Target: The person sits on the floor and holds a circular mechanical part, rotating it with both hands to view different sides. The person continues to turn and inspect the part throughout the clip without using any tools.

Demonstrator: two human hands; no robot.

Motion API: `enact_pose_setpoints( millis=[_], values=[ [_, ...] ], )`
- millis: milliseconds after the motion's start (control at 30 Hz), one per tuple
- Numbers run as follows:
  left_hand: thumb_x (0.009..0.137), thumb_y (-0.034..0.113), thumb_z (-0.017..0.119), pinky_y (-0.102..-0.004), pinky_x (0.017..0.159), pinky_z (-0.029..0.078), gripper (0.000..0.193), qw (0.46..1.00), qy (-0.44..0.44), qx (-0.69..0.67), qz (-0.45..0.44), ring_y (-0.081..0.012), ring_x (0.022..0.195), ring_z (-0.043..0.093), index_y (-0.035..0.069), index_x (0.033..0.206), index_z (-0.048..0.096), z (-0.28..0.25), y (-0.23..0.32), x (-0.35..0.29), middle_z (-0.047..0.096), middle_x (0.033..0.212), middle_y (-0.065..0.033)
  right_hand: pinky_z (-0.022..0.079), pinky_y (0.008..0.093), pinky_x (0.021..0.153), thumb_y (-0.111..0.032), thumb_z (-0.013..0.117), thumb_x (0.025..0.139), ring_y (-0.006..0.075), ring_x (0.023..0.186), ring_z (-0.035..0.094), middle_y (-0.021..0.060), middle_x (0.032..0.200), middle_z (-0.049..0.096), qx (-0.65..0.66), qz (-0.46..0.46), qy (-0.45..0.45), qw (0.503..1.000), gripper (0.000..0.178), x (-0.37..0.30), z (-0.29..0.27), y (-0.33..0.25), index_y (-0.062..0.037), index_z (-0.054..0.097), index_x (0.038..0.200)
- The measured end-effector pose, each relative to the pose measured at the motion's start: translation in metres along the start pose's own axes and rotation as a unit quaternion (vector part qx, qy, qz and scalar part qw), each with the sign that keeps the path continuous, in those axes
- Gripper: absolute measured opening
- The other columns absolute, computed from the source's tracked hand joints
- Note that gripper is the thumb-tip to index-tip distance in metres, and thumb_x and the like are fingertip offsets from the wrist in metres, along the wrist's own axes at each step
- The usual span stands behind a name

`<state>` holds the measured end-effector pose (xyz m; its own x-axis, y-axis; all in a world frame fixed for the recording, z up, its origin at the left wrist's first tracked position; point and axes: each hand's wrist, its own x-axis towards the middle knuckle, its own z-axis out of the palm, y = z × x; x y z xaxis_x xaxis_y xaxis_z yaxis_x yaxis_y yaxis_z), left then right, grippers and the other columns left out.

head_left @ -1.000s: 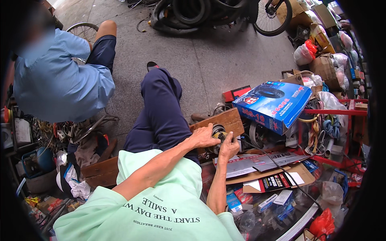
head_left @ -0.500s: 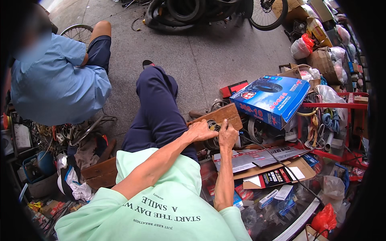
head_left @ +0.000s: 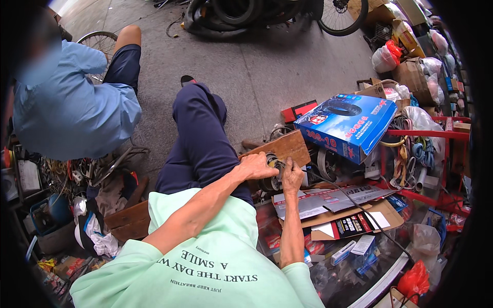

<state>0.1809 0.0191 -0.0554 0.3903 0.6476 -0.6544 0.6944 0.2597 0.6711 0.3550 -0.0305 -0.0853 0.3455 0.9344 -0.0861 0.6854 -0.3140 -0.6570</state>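
A round metal part (head_left: 277, 163) with darker and yellowish bits inside sits in front of a brown wooden board (head_left: 287, 148). My left hand (head_left: 258, 167) grips its left edge, thumb and fingers curled against it. Close on its right side, my right hand (head_left: 292, 177) is closed in a pinch with the thumb up. What lies between those fingertips is too small to make out. A black cable (head_left: 341, 190) leads from beside the right hand down to the lower right.
A blue tire box (head_left: 346, 126) stands just beyond the board. Flattened cardboard (head_left: 359, 220) and small boxes (head_left: 362, 247) lie at the right, by a red metal frame (head_left: 436, 134). Another person in a blue shirt (head_left: 77, 102) sits at the left. Black tires (head_left: 236, 15) lie far ahead.
My right hand has shifted slightly right and down, uncovering more of the round part. My left hand stays on it. The other person has leaned a little left.
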Motion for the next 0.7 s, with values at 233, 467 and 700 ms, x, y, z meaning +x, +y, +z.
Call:
enact_pose_setpoints(
  millis=[233,467,700],
  values=[
    [0.067,0.056,0.063,-0.0450,0.090,0.050,0.084,1.000,-0.009,-0.008,-0.010,-0.0415,0.105,0.063,-0.015,0.111,0.059,-0.002,0.000,0.008,0.063,0.111,-0.0339,0.048,0.0508,0.066,-0.043,0.046,0.099,0.0462,0.073,0.062,0.0267,0.076,0.064,-0.097,-0.082,-0.038,0.991,0.051,0.015,-0.007,-0.006,0.0010,0.068,0.084],
    [0.070,0.055,0.063,-0.0423,0.090,0.050,0.076,0.999,-0.042,-0.022,-0.025,-0.0381,0.107,0.063,-0.011,0.109,0.062,-0.001,-0.003,0.020,0.063,0.113,-0.0308,0.049,0.0503,0.062,-0.040,0.049,0.098,0.0426,0.072,0.065,0.0246,0.074,0.065,-0.179,-0.145,-0.066,0.971,0.048,0.029,-0.007,-0.010,-0.0001,0.065,0.076],
    [0.068,0.056,0.062,-0.0418,0.082,0.051,0.073,0.998,-0.045,0.020,-0.027,-0.0371,0.099,0.066,-0.007,0.106,0.066,-0.016,-0.001,0.018,0.066,0.106,-0.0298,0.049,0.0484,0.055,-0.043,0.053,0.096,0.0389,0.064,0.064,0.0189,0.072,0.063,-0.234,-0.155,0.011,0.960,0.044,0.012,0.005,-0.019,-0.0038,0.060,0.077]
  ],
)
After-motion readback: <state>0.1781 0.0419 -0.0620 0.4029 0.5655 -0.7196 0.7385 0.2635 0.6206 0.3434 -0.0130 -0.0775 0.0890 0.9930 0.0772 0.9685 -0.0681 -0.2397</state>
